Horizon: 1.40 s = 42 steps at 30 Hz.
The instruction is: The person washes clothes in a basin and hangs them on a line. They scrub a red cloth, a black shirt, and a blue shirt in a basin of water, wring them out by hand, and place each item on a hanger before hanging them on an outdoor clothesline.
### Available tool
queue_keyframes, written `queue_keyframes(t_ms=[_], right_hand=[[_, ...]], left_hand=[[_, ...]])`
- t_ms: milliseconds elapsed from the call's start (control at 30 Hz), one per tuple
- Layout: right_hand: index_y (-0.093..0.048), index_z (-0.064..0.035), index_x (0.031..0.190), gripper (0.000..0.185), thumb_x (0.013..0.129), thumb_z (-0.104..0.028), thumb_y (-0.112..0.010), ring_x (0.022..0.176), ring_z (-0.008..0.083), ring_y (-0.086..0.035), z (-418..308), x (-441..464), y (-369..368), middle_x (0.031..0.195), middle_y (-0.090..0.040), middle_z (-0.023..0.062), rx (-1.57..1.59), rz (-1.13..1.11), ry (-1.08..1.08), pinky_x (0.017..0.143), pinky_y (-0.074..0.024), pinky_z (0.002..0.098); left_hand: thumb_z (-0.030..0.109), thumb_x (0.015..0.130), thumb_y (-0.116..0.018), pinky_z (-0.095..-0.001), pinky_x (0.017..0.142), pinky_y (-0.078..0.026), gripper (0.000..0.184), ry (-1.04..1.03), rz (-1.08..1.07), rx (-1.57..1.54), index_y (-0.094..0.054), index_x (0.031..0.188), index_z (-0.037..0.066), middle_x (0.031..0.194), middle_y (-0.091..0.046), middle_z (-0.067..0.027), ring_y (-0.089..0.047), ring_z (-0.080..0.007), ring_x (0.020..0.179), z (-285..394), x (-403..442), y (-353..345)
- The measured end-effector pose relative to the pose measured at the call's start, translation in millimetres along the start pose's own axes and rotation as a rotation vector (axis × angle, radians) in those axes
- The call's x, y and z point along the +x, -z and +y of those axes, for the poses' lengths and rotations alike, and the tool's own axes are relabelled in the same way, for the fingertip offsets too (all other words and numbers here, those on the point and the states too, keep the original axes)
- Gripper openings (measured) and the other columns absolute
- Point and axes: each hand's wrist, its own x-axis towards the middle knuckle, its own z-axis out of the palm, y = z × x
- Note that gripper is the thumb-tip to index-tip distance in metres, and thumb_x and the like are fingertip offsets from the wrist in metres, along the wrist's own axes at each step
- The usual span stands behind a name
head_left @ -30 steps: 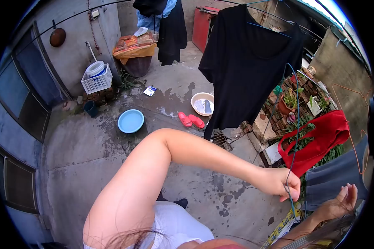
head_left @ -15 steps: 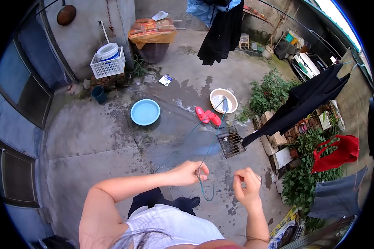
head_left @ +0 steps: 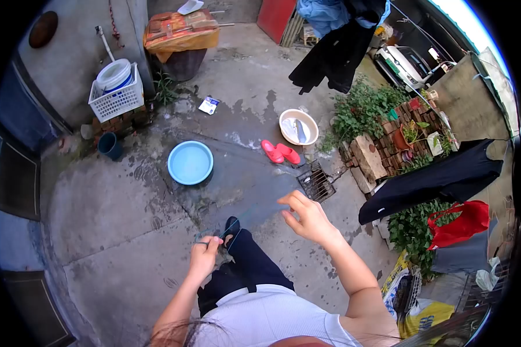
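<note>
Teal wire (head_left: pixel 233 222) sits pinched in our left hand (head_left: pixel 205 257).
Our right hand (head_left: pixel 309 220), thumb and fingers apart, holds nothing visible (blue basin (head_left: pixel 190 163) beyond); handling the wire seems our current step, the next calling for a steady pinch.

The left hand (head_left: pixel 203 256) is curled into a grip, thumb (head_left: pixel 214 242) uppermost, the left forearm (head_left: pixel 176 303) slanting up to it; the right hand (head_left: pixel 308 220) (farther forward of the two) has its fingers (head_left: pixel 296 199) loosely bent, thumb parted from them
</note>
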Motion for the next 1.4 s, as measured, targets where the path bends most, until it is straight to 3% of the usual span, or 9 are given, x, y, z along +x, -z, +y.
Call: queue_keyframes(t_ms=[167,500,633,733,933,1133,1300,1333,1400], right_hand=[[-0.054,-0.0033,0.115,0.039,0.077,-0.001,-0.063,0.077,0.0179,-0.056,37,116,48,0.101,-0.054,0.0109,-0.054,0.432,0.048,0.064,-0.0458,0.0272],[-0.047,-0.0049,0.122,0.063,0.069,-0.022,-0.076,0.102,0.0249,-0.046,51,280,186,0.119,-0.041,0.0126,-0.285,1.357,0.128,0.082,-0.0429,0.0336],[-0.032,-0.0109,0.135,0.097,0.059,-0.042,-0.083,0.123,0.0409,-0.034,49,306,239,0.131,-0.029,0.0229,-0.519,1.407,0.088,0.1,-0.0359,0.0477],[-0.031,-0.0098,0.139,0.103,0.058,-0.045,-0.083,0.13,0.036,-0.03,40,319,254,0.137,-0.026,0.021,-0.521,1.328,-0.04,0.105,-0.0318,0.0434],[-0.049,-0.0128,0.129,0.08,0.058,-0.033,-0.08,0.099,0.0312,-0.062,49,324,269,0.108,-0.063,0.0187,-0.574,1.072,-0.171,0.089,-0.0469,0.0357],[-0.057,-0.0116,0.119,0.061,0.062,-0.022,-0.077,0.087,0.0231,-0.066,53,315,283,0.095,-0.068,0.0138,-0.484,1.116,-0.112,0.079,-0.05,0.032],[-0.062,-0.0058,0.111,0.044,0.068,-0.01,-0.072,0.084,0.017,-0.064,48,307,311,0.096,-0.068,0.0091,-0.375,1.133,-0.045,0.078,-0.0496,0.029],[-0.066,0.0008,0.091,0.021,0.071,-0.004,-0.063,0.071,0.0115,-0.06,39,311,311,0.076,-0.065,0.0059,-0.087,1.225,0.07,0.067,-0.0489,0.0278],[-0.065,0.0008,0.098,0.03,0.068,-0.001,-0.063,0.076,0.0125,-0.06,57,312,331,0.086,-0.066,0.0054,-0.064,1.222,0.079,0.071,-0.0495,0.0274]], left_hand=[[0.014,0.088,-0.06,-0.0208,0.053,-0.035,0.014,-0.193,0.066,-0.108,-0.063,0.097,0.004,0.07,-0.053,0.0049,-0.045,-0.0047,0.059,50,104,31],[0.012,0.084,-0.065,-0.0171,0.052,-0.033,0.041,-0.405,-0.136,-0.185,-0.048,0.12,0.004,0.084,-0.052,0.0029,-0.045,-0.0019,0.066,285,266,88],[0.016,0.08,-0.071,-0.0226,0.065,-0.046,0.062,-0.659,-0.267,-0.011,-0.035,0.128,0.002,0.107,-0.049,-0.0077,-0.054,-0.0108,0.082,373,316,58],[0.024,0.073,-0.077,-0.0361,0.09,-0.044,0.083,-0.773,-0.391,0.006,-0.025,0.134,0.004,0.123,-0.037,-0.0136,-0.047,-0.0225,0.108,428,349,7],[0.041,0.054,-0.088,-0.0421,0.103,-0.033,0.115,-1.014,-0.33,0.133,-0.018,0.134,-0.001,0.136,-0.021,-0.0221,-0.033,-0.0357,0.125,513,392,-113],[0.012,0.06,-0.074,-0.0393,0.091,-0.043,0.061,-1.072,-0.205,-0.089,-0.047,0.113,0.003,0.107,-0.057,-0.0186,-0.056,-0.0341,0.103,511,422,-154],[0.006,0.072,-0.062,-0.0372,0.086,-0.045,0.038,-1.138,-0.203,-0.007,-0.051,0.108,0.006,0.101,-0.061,-0.0177,-0.06,-0.0313,0.097,495,436,-118],[0.004,0.074,-0.057,-0.0358,0.083,-0.046,0.032,-1.171,-0.236,-0.058,-0.052,0.106,0.006,0.096,-0.063,-0.0168,-0.061,-0.0295,0.093,491,440,-110],[0.0,0.079,-0.05,-0.0306,0.075,-0.046,0.025,-1.223,-0.215,-0.104,-0.052,0.103,0.005,0.085,-0.064,-0.0117,-0.06,-0.0194,0.08,489,435,-90]])
